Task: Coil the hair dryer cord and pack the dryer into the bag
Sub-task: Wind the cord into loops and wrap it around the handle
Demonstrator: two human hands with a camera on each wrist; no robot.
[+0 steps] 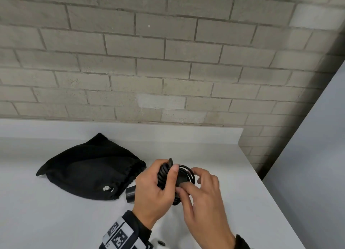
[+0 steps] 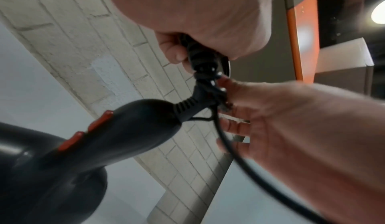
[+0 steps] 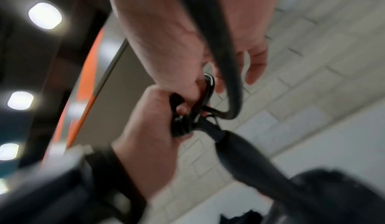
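My left hand [image 1: 165, 175] grips a bundle of coiled black cord [image 1: 162, 171] above the white counter. My right hand [image 1: 189, 178] pinches a cord loop [image 1: 186, 168] on the bundle's right side, thumb in front and fingers behind. The black hair dryer hangs below the hands; only its nozzle [image 1: 130, 194] shows in the head view. In the left wrist view the dryer's handle [image 2: 133, 128] with orange-red switches [image 2: 100, 120] hangs from the cord's strain relief [image 2: 185, 106]. The black drawstring bag [image 1: 89, 168] lies to the left, its mouth toward the hands.
The white counter [image 1: 56, 220] runs back to a grey brick wall [image 1: 168, 61] and ends in an edge on the right [image 1: 270, 192]. A pale panel [image 1: 317, 155] stands beyond that edge. A tracking band with markers wraps my left wrist [image 1: 119, 233].
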